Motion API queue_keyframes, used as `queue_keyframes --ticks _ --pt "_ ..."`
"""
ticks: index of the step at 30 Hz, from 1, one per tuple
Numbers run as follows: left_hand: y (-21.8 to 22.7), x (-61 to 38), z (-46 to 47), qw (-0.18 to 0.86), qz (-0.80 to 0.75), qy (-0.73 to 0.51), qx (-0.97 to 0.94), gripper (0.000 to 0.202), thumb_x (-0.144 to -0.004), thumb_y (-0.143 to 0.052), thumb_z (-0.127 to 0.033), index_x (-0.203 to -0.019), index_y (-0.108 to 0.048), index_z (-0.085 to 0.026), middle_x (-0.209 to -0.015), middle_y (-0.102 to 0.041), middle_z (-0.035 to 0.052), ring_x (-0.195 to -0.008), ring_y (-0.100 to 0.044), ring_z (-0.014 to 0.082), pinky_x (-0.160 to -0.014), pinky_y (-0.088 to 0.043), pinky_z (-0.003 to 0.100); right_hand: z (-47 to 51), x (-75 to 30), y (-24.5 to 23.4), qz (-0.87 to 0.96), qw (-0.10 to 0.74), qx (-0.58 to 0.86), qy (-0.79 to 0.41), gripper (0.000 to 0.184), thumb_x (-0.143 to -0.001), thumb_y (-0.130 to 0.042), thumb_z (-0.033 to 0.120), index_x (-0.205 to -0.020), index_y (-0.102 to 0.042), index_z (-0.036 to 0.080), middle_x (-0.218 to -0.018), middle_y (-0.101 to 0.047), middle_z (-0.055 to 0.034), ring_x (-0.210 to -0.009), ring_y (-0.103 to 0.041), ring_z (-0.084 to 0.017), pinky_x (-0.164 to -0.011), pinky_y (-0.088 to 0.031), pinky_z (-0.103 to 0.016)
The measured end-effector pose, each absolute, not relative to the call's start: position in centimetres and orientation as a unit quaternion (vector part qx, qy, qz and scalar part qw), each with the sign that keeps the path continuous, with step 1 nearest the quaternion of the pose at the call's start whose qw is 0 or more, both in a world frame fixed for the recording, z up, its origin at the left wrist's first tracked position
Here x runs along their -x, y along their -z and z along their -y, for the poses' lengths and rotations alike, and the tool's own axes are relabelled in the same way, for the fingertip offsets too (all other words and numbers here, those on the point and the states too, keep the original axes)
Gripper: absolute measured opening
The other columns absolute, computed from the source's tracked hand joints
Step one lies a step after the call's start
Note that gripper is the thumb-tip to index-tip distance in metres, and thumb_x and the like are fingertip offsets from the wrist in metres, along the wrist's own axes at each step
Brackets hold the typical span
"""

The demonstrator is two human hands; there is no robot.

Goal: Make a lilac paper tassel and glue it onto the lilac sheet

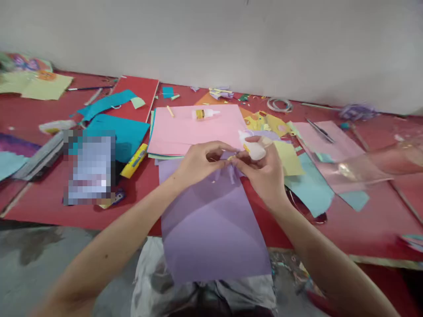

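White bottle (257,151), partly hidden, in right hand (268,172)

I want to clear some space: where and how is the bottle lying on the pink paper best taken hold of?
Probably by the wide body of the bottle, around its yellow label, pinching across the long sides from above. It lies on its side on the pink paper with nothing over it, and its slim nozzle, pointing right, looks a less steady grip.
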State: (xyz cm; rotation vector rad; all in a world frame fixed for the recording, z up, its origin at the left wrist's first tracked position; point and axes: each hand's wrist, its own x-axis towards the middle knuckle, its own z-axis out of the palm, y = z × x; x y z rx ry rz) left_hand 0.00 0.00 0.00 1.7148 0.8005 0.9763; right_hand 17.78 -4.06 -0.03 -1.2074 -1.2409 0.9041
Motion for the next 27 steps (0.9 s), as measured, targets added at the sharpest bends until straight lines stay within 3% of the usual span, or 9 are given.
queue_keyframes --ticks 10,16,23,27 --pt "-0.08 0.07 0.09 0.417 -0.324 -0.393 -0.753 0.023 -0.085 -0.066 -0.017 -0.105 -0.076 -0.019 -0.079 -0.064 0.0007 -0.066 -0.053 0.0110 -0.064 -0.047 0.023 4.62 -17.51 0.25 0.581 0.520 0.549 -0.302 0.040 -0.077 -0.077 0.017 -0.112 -0.060 0.029 -0.077 -0.066 0.0067 -0.072 -0.070 -0.015 -0.070 -0.059 -0.032" --pt "-0.27 -0.03 0.06 0.434 -0.326 -0.395 -0.741 0.025 -0.083 -0.065 -0.015 -0.106 -0.075 -0.019 -0.103 -0.074 0.0051 -0.071 -0.058 0.0109 -0.065 -0.048 0.023 4.65 -17.67 0.65 0.593 0.533 0.536 -0.277 0.040 -0.080 -0.077 0.020 -0.115 -0.062 0.029 -0.082 -0.069 0.0048 -0.078 -0.073 -0.016 -0.074 -0.062 -0.032" --pt "-0.17 -0.10 -0.10 0.450 -0.354 -0.436 -0.694 0.021 -0.082 -0.070 -0.016 -0.103 -0.070 -0.019 -0.086 -0.071 -0.0003 -0.073 -0.063 0.0108 -0.071 -0.052 0.022 4.58 -17.79 0.49 0.579 0.562 0.515 -0.290 0.038 -0.083 -0.076 0.019 -0.117 -0.063 0.029 -0.089 -0.075 0.0023 -0.090 -0.077 -0.018 -0.080 -0.064 -0.032" --pt "0.07 -0.21 -0.10 0.415 -0.356 -0.458 -0.701 0.012 -0.083 -0.070 -0.016 -0.095 -0.072 -0.019 -0.089 -0.075 0.0011 -0.081 -0.069 0.0125 -0.077 -0.055 0.023 4.68 -17.49 0.47 0.561 0.585 0.505 -0.298 0.039 -0.082 -0.076 0.018 -0.117 -0.063 0.029 -0.094 -0.076 0.0022 -0.094 -0.077 -0.018 -0.085 -0.065 -0.033"
